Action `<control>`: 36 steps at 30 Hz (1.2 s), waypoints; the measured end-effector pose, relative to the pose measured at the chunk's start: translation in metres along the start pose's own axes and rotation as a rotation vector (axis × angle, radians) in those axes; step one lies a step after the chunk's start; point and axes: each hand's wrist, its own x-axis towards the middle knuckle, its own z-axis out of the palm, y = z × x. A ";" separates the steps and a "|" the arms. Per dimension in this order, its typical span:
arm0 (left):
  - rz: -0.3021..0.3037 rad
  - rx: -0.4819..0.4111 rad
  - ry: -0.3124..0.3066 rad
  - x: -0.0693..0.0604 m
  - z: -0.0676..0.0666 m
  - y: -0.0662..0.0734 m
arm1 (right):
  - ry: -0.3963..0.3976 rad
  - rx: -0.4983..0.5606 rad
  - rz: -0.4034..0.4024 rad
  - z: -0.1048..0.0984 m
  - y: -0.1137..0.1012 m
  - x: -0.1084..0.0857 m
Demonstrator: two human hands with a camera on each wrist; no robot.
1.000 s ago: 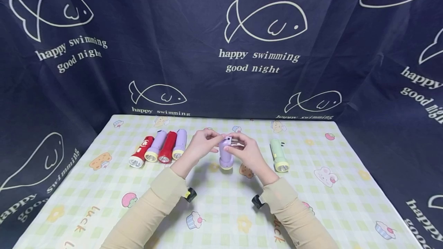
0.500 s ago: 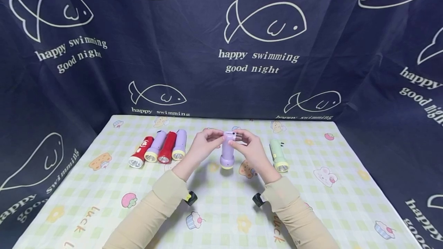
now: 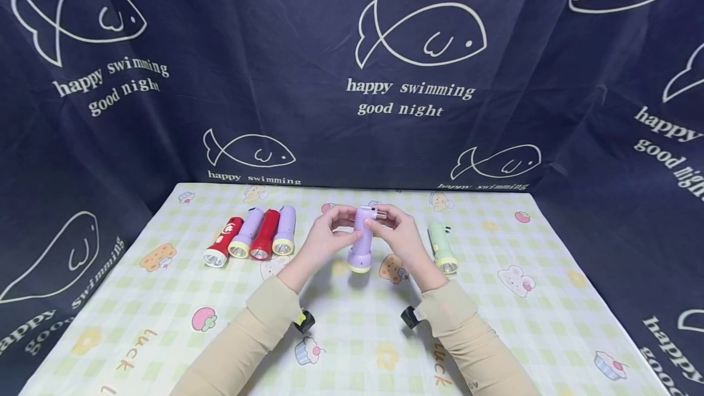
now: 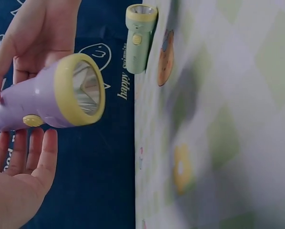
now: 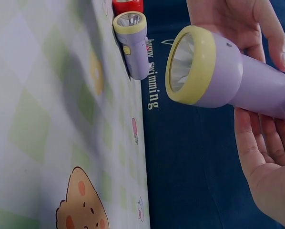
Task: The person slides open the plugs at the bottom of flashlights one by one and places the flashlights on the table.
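Thumb of the left hand (image 3: 321,237) has slid lower on the torch (image 3: 361,248). From afar, I see this hand and the right hand (image 3: 404,238) both pinching it.

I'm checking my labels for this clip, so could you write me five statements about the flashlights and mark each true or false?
1. The held purple flashlight has its lens facing the table. True.
2. Its slide switch is red. False: the slide switch is yellow.
3. The row on the left has two red flashlights and two purple flashlights. True.
4. The green flashlight lies in that row. False: the green flashlight lies apart, on the right.
5. Its prongs, on the held one, point toward the right hand. True.
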 end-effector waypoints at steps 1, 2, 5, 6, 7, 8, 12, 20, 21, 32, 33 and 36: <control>0.007 -0.003 -0.001 -0.001 0.000 0.000 | 0.003 0.009 0.004 0.000 0.000 0.000; 0.012 -0.010 -0.001 -0.001 0.001 -0.001 | 0.004 0.018 0.006 0.000 0.000 0.000; 0.024 -0.023 -0.006 -0.003 0.002 -0.002 | 0.010 0.037 0.012 0.000 0.002 0.001; 0.028 -0.026 -0.009 -0.004 0.002 -0.002 | 0.011 0.040 0.014 0.000 0.003 0.001; 0.028 -0.029 -0.012 -0.004 0.002 -0.003 | 0.015 0.047 0.016 0.000 0.003 0.001; 0.025 -0.032 -0.014 -0.004 0.002 -0.003 | 0.017 0.051 0.018 0.000 0.004 0.001; 0.014 -0.038 -0.018 -0.005 0.003 -0.001 | 0.020 0.056 0.023 0.000 0.004 0.002; 0.023 -0.034 -0.027 -0.013 0.004 0.021 | 0.016 0.081 0.019 0.000 0.004 0.000; 0.018 -0.037 -0.026 -0.012 0.004 0.019 | 0.015 0.086 0.018 -0.001 0.004 0.000; -0.028 -0.027 0.019 -0.004 0.007 -0.003 | -0.002 0.115 0.057 -0.003 0.007 0.000; -0.030 -0.032 0.021 -0.003 0.008 -0.003 | -0.005 0.119 0.064 -0.003 0.007 0.000; -0.039 -0.045 0.029 -0.004 0.008 -0.001 | -0.021 0.128 0.075 -0.004 0.008 0.001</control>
